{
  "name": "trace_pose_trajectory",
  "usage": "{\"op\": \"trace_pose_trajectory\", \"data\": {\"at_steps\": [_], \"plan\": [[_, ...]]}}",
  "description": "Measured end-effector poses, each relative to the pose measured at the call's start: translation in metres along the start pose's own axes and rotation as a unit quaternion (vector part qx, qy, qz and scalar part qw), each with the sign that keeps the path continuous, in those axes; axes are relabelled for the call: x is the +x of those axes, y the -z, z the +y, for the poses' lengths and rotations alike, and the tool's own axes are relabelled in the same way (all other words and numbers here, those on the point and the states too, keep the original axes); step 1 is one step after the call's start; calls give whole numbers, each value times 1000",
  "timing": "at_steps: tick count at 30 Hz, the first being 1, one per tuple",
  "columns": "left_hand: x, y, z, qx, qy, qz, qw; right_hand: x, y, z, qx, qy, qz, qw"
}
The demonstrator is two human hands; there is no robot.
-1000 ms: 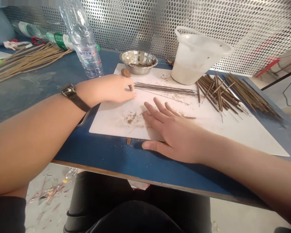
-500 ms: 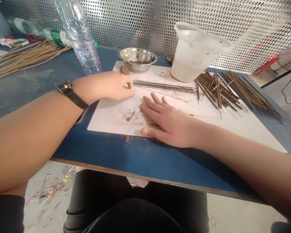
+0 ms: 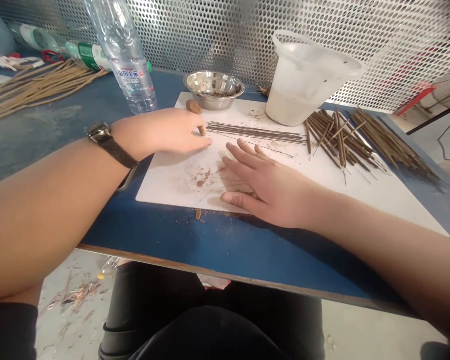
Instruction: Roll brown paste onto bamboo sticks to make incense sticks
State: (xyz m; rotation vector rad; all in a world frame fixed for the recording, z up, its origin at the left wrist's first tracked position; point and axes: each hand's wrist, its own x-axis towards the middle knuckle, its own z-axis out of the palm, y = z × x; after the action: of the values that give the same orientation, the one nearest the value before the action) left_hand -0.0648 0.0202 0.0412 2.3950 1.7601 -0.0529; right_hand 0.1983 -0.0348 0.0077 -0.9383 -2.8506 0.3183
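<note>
My left hand [image 3: 178,131], wearing a wristwatch [image 3: 102,136], rests on the left part of the white board [image 3: 168,187]. Its thumb and forefinger stand apart beside the left ends of several thin dark sticks [image 3: 255,131], with nothing seen between them. A brown lump of clay-like paste [image 3: 193,106] lies just behind that hand. My right hand [image 3: 266,187] lies palm down with fingers stretched out near the board's front edge. Under it a thin stick partly shows; the rest is hidden by the palm. Brown crumbs [image 3: 201,179] are scattered left of the right hand.
Behind the board stand a metal bowl [image 3: 213,90], a white plastic jug [image 3: 296,85] and a tall water bottle [image 3: 129,75]. Paste-coated sticks [image 3: 339,137] are heaped at the right. Long brown strands [image 3: 41,87] lie far left. The blue table's edge [image 3: 210,275] is near my lap.
My right hand has shifted slightly, its fingers lifting and the palm seeming to tilt a little. The left hand stays in nearly the same place. The whole view has moved slightly.
</note>
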Motion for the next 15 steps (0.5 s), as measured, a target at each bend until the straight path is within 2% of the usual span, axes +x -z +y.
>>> {"op": "trace_pose_trajectory", "data": {"at_steps": [3, 6, 9, 15], "plan": [[2, -1, -1, -4, 4, -1, 1000, 1, 7, 8, -8, -25, 8, 1000], [2, 0, 0, -11, 10, -3, 1000, 3, 7, 10, -14, -28, -12, 999], [0, 1, 2, -12, 16, -3, 1000, 3, 4, 5, -12, -17, -33, 999], [-2, 1, 3, 2, 2, -5, 1000, -5, 0, -11, -6, -1, -34, 999]]}}
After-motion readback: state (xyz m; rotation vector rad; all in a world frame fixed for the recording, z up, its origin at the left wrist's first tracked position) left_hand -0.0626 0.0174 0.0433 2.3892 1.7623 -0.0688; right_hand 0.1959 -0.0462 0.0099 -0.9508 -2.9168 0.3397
